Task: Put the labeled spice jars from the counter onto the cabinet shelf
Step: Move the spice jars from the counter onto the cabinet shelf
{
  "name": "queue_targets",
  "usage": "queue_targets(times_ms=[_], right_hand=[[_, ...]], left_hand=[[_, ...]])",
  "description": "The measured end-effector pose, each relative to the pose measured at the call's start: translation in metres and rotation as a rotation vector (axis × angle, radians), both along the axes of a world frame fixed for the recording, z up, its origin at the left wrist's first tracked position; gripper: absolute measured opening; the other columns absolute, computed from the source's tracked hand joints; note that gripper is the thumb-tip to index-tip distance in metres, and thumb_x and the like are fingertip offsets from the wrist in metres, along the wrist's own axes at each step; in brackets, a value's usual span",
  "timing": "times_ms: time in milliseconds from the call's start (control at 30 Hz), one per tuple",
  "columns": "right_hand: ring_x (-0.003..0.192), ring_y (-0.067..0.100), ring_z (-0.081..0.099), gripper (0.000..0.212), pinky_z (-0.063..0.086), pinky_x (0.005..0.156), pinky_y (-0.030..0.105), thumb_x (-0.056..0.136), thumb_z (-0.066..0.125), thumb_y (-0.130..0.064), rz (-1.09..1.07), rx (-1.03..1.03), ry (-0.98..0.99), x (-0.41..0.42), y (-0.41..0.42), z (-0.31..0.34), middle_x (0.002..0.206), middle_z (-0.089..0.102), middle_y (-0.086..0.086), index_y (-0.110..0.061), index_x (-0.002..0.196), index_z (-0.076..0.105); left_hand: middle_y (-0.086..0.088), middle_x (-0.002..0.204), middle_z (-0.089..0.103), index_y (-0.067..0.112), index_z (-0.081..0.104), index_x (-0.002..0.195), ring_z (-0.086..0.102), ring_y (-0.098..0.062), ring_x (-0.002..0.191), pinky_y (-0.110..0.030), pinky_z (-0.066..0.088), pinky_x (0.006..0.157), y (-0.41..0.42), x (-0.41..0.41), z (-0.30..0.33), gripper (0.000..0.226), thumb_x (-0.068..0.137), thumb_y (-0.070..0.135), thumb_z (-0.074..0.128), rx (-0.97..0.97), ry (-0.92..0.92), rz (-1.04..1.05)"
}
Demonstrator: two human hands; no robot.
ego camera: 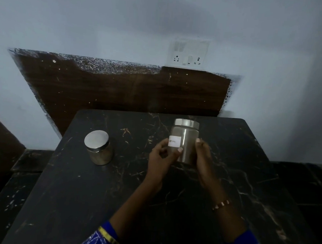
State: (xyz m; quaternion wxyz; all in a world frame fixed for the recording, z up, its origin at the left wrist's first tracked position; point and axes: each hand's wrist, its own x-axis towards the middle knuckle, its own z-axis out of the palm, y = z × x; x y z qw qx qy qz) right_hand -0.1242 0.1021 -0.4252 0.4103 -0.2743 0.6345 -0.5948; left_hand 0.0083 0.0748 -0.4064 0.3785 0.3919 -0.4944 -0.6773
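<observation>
A glass spice jar [187,138] with a silver lid and a white label is held between both hands above the black marble counter [115,194], tilted slightly away from me. My left hand [161,159] grips its left side, thumb just under the label. My right hand [204,157] holds its right side. A second jar [99,147] with a silver lid and tan contents stands upright on the counter to the left, apart from my hands; no label shows on it from here.
A dark wooden panel [120,90] leans on the wall behind the counter. A white socket plate [188,53] sits on the wall above it. Dark flooring [302,181] lies on both sides of the counter. No cabinet shelf is in view.
</observation>
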Motion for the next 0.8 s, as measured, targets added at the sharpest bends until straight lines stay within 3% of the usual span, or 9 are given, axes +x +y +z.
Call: queue_targets(times_ms=[100, 167, 233, 333, 467, 600, 700, 800], right_hand=[[0.102, 0.023, 0.061, 0.057, 0.053, 0.082, 0.045, 0.078, 0.052, -0.053, 0.047, -0.004, -0.075, -0.008, 0.01, 0.009, 0.119, 0.058, 0.005, -0.027, 0.128, 0.044], [0.104, 0.027, 0.061, 0.071, 0.051, 0.089, 0.052, 0.07, 0.055, -0.056, 0.067, -0.018, -0.124, -0.019, 0.016, 0.014, 0.12, 0.059, 0.007, -0.026, 0.132, 0.043], [0.105, 0.028, 0.062, 0.063, 0.051, 0.089, 0.053, 0.068, 0.056, -0.053, 0.091, -0.073, -0.179, -0.033, 0.022, 0.019, 0.119, 0.061, 0.007, -0.028, 0.125, 0.047], [0.102, 0.026, 0.065, 0.05, 0.056, 0.08, 0.044, 0.068, 0.059, -0.05, 0.117, -0.147, -0.237, -0.053, 0.03, 0.025, 0.115, 0.064, 0.007, -0.032, 0.114, 0.052], [0.086, 0.015, 0.07, 0.051, 0.057, 0.063, 0.03, 0.066, 0.059, -0.053, 0.055, -0.184, -0.18, -0.088, 0.04, 0.037, 0.106, 0.063, 0.0, -0.035, 0.112, 0.048], [0.098, 0.018, 0.064, 0.061, 0.056, 0.078, 0.034, 0.063, 0.059, -0.055, 0.056, -0.232, -0.078, -0.127, 0.046, 0.058, 0.11, 0.062, 0.001, -0.029, 0.117, 0.047], [0.106, 0.021, 0.063, 0.062, 0.054, 0.09, 0.041, 0.064, 0.059, -0.056, 0.109, -0.276, -0.002, -0.154, 0.047, 0.083, 0.116, 0.062, 0.005, -0.024, 0.117, 0.05], [0.111, 0.021, 0.061, 0.065, 0.051, 0.095, 0.042, 0.066, 0.061, -0.05, 0.15, -0.324, 0.11, -0.176, 0.04, 0.118, 0.12, 0.061, 0.003, -0.023, 0.123, 0.048]], left_hand=[[0.008, 0.105, 0.062, 0.028, 0.054, 0.111, 0.066, 0.0, 0.087, -0.014, 0.055, 0.064, 0.007, -0.014, 0.006, 0.027, 0.087, 0.015, 0.057, -0.153, 0.007, 0.027], [0.009, 0.1, 0.064, 0.024, 0.057, 0.109, 0.067, 0.004, 0.082, -0.011, 0.052, 0.061, 0.012, -0.025, 0.012, 0.022, 0.09, 0.013, 0.05, -0.177, 0.026, 0.025], [0.007, 0.1, 0.064, 0.018, 0.056, 0.115, 0.068, -0.001, 0.084, -0.016, 0.055, 0.064, 0.016, -0.037, 0.017, 0.026, 0.091, 0.011, 0.049, -0.183, 0.024, 0.024], [0.003, 0.109, 0.06, 0.015, 0.046, 0.128, 0.064, -0.013, 0.097, -0.027, 0.057, 0.076, 0.025, -0.059, 0.023, 0.038, 0.091, 0.016, 0.05, -0.129, 0.03, -0.005], [0.0, 0.12, 0.055, 0.027, 0.046, 0.124, 0.06, -0.018, 0.104, -0.023, 0.055, 0.068, 0.038, -0.094, 0.031, 0.035, 0.089, 0.027, 0.05, -0.02, 0.083, -0.056], [-0.005, 0.12, 0.06, 0.023, 0.052, 0.121, 0.062, -0.021, 0.107, -0.029, 0.055, 0.078, 0.043, -0.132, 0.048, 0.031, 0.09, 0.024, 0.05, -0.068, 0.164, -0.068], [-0.001, 0.111, 0.064, 0.019, 0.052, 0.12, 0.065, -0.012, 0.098, -0.02, 0.056, 0.072, 0.042, -0.157, 0.069, 0.03, 0.091, 0.016, 0.047, -0.176, 0.195, -0.038], [-0.001, 0.108, 0.065, 0.013, 0.05, 0.125, 0.065, -0.013, 0.097, -0.023, 0.057, 0.077, 0.034, -0.177, 0.1, 0.034, 0.091, 0.012, 0.048, -0.275, 0.221, -0.013]])
